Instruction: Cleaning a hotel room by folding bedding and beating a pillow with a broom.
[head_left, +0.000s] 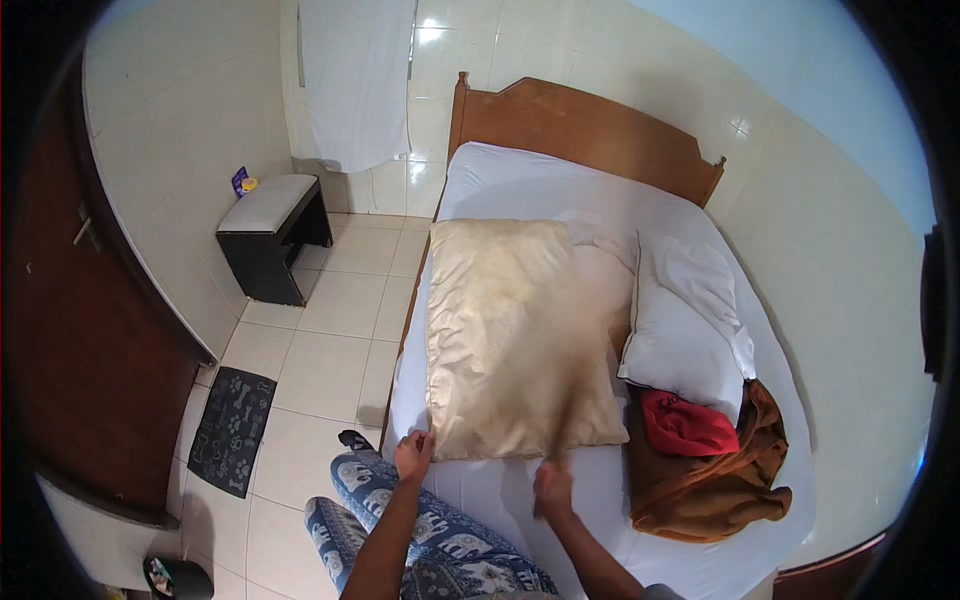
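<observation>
A large cream satin pillow (480, 300) lies flat on the white-sheeted bed (495, 495) before me. My left hand (414, 455) pinches its near left corner between thumb and fingers. In my right hand (553, 487), just off the pillow's near edge, is the handle of a brown whisk-like hand broom (571, 405). Strong motion blur smears the broom's bristles over the right half of the pillow, so their exact shape cannot be made out. Part of the pillow's right side is veiled by that blur.
To the right lie a white pillow (667, 337), a red cloth (686, 427) and a brown blanket (675, 506). A wooden headboard (577, 124) closes the far end. Leftward stand a padded stool (270, 206), a dark doormat (232, 427) and a bin (187, 579).
</observation>
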